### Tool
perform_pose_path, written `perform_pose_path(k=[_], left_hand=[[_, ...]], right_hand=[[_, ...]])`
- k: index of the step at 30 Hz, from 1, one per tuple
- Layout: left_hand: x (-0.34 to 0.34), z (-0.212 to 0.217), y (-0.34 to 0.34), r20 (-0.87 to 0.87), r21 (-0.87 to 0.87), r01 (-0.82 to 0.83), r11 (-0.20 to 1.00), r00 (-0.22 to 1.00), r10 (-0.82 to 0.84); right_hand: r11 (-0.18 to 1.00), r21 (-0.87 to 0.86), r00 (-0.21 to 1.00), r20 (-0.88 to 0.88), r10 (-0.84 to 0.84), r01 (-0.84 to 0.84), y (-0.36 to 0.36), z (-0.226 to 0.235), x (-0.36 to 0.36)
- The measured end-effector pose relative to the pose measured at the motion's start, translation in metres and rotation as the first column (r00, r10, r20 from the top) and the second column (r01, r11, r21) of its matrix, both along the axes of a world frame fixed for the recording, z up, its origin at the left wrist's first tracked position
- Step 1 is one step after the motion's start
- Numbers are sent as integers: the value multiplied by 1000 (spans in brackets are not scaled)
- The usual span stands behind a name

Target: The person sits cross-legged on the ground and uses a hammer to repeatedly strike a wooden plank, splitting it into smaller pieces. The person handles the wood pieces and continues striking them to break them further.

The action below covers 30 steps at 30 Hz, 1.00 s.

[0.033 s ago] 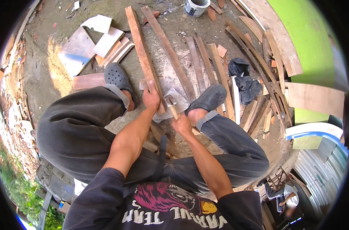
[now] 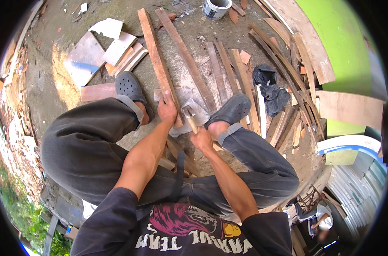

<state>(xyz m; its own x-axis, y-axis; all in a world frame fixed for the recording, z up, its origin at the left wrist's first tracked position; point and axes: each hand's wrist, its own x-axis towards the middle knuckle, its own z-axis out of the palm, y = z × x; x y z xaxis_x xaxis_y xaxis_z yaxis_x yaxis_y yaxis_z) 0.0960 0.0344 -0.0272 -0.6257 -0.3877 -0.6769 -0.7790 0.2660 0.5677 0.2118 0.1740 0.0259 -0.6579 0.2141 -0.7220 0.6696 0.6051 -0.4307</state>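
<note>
My left hand (image 2: 166, 110) is closed round the near end of a long brown wooden batten (image 2: 156, 57), which lies pointing away from me. A short wood piece (image 2: 158, 94) sticks out on the left side of that hand. In my right hand (image 2: 201, 138), fingers wrapped, is the pale wooden handle of a hammer (image 2: 191, 120). Its metal head is beside the batten's near end, over a light grey slab (image 2: 199, 112); whether it touches the slab I cannot tell. A second batten (image 2: 187, 59) lies to the right of the held one.
My feet in dark clogs (image 2: 130, 87) flank the work. To the right are several loose wood strips (image 2: 245, 87), a black plastic bag (image 2: 275, 96) and curved boards (image 2: 283, 64). Board offcuts (image 2: 85, 57) lie at the left, a paint bucket (image 2: 217, 8) far off. Another person (image 2: 324, 219) is behind, lower right.
</note>
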Motion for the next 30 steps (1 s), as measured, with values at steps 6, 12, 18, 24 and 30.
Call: perform_pose_path(k=[6,12,18,24,30], left_hand=[[-9,0,3,-69,-83,-20,996,998,14],[-10,11,4,7,0,11,1000,1000,-11],[-6,-6,0,-13,-102,-31,994,999,30],[-5,-6,-1,31,-76,-41,996,999,43],[-3,-10,4,-12,-95,-25,995,1000,24]], right_hand=[[945,-169,926,-212,-311,279,-3,47,-57],[1000,30,998,59,-6,4,0,-4,-12],[978,-95,980,77,-181,188,4,22,-35],[963,-96,948,-179,-264,250,0,31,-34],[999,-45,1000,25,-8,9,10,-1,-15]])
